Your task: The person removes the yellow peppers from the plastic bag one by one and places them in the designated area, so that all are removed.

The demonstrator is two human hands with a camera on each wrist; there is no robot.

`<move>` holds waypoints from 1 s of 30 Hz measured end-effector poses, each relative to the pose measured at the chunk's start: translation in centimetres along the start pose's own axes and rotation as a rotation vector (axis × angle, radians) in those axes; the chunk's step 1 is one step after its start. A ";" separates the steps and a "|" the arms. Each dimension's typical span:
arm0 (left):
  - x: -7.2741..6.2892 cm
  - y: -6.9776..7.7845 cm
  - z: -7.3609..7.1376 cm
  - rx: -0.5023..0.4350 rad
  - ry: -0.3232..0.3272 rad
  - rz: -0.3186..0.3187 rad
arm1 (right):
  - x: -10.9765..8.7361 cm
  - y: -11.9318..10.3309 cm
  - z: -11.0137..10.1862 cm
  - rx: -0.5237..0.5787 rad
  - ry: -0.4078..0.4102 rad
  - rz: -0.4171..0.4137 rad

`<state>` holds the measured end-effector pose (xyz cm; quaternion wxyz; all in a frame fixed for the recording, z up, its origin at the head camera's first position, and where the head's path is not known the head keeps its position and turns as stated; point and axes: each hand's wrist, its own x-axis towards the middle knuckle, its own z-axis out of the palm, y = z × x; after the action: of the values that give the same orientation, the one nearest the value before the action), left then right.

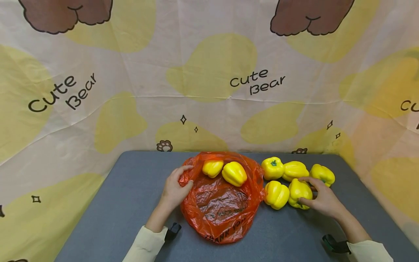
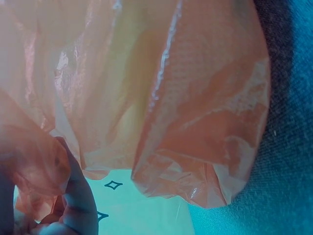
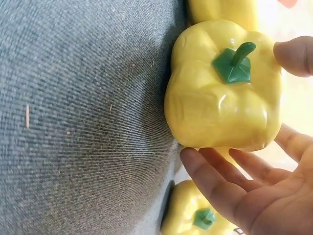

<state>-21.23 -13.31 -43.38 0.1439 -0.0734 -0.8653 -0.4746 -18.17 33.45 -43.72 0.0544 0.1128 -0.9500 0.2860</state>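
A red plastic bag lies mouth-up on the table, with two yellow bell peppers inside at its far side. My left hand holds the bag's left rim; in the left wrist view the thin film fills most of the picture and partly covers the fingers. To the right of the bag, my right hand grips a yellow bell pepper with a green stem, thumb on one side and fingers on the other. That pepper appears to rest on the table among several others.
More yellow bell peppers sit close together right of the bag, one touching or nearly touching its edge. The grey table ends at a printed cloth backdrop behind. Black straps circle both wrists.
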 end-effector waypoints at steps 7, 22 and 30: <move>0.0 0.1 0.0 -0.007 -0.002 -0.002 | 0.0 -0.2 -0.3 -0.005 -0.002 -0.015; 0.2 0.4 0.0 -0.012 -0.013 -0.010 | 0.2 -2.0 -1.8 0.021 0.011 0.031; 0.3 0.4 -0.1 -0.020 0.001 0.018 | 0.1 -3.9 -2.3 0.036 0.090 -0.052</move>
<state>-21.41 -13.14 -42.91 0.1478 -0.0824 -0.8598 -0.4818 -17.25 31.57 -39.72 0.1025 0.1255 -0.9380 0.3065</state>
